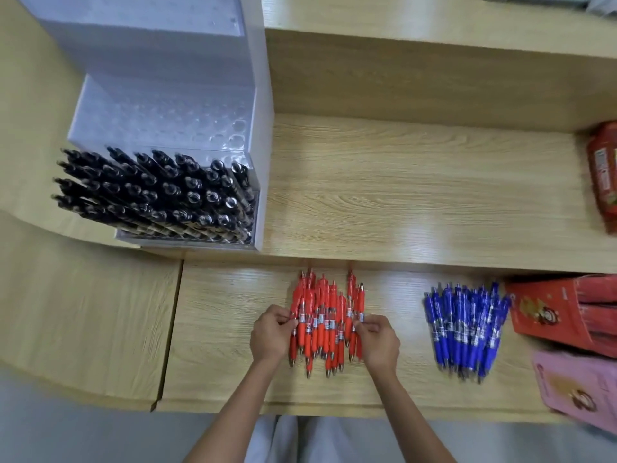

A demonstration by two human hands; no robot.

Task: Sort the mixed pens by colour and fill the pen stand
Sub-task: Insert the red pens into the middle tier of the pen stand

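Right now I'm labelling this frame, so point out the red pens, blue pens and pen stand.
red pens (329,305), head view, middle of the bundle.
blue pens (465,325), head view, centre of the pile.
pen stand (160,115), head view, empty clear middle tier.

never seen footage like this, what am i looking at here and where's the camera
No machine here: one camera worn on a person's head looks down at their two bare hands. The left hand and right hand grip the two sides of a pile of red pens on a wooden desk. To the right lies a pile of blue pens, apart from the red ones. At upper left stands a clear stepped pen stand; its front tier is filled with black pens, the tier behind shows empty holes. A red box sits at the right edge.
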